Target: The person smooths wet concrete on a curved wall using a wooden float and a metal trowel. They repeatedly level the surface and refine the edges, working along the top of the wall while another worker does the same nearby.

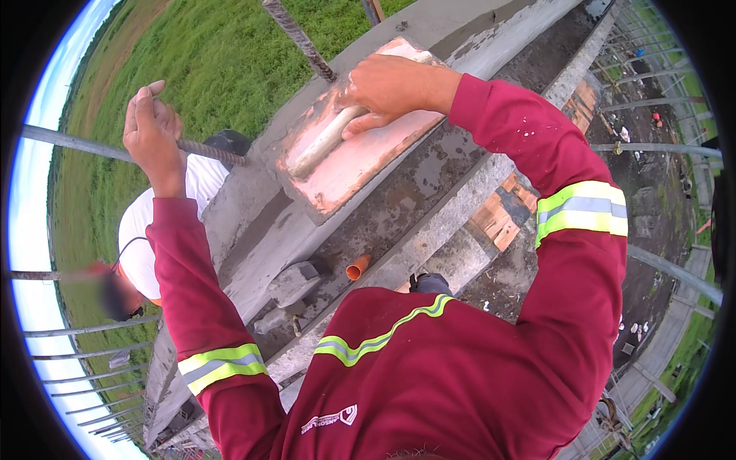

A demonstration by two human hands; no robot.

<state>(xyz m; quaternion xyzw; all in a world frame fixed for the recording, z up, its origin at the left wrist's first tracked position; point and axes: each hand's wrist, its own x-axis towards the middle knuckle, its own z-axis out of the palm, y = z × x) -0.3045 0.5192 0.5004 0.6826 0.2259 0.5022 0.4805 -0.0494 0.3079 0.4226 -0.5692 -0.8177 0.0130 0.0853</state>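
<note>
My right hand [395, 86] is closed around the pale handle of a plastering float [368, 157], a broad pinkish board with mortar smeared on its face. The float lies over the top of a wet concrete beam [259, 157], beside an upright steel bar [303, 42]. My left hand [153, 134] is raised at the far left, its fingers curled together. A ribbed rebar [215, 152] sticks out of the beam and runs up to that hand. Whether the fingers grip the bar cannot be made out.
Below my left forearm a person in a white top [142, 268] stands close to the beam. An orange pipe end [358, 267] and a grey block [294, 284] sit on the ledge. Metal scaffold poles [675, 272] cross the right side, above ground far below.
</note>
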